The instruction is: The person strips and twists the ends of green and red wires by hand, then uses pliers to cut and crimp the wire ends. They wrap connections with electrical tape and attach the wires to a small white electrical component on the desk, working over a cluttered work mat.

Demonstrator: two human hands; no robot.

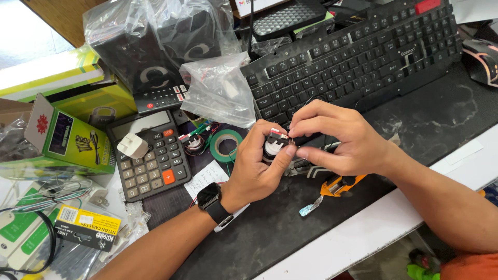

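My left hand (257, 168) grips a small black and white round part with a red tab (274, 143), held above the dark desk mat. My right hand (332, 140) pinches at the top of that same part with thumb and forefinger. A dark smartwatch (208, 197) is on my left wrist. Just under my hands lie an orange utility knife (337, 184) and a roll of green tape (226, 145). A second small round part with coloured wires (193, 141) rests left of the tape.
A black keyboard (353, 57) lies behind my hands, a mouse (482, 59) at far right. A calculator (150, 155) with a white plug adapter (133, 145) on it, a green box (70, 137), bagged black speakers (155, 46) and cable ties (85, 228) crowd the left.
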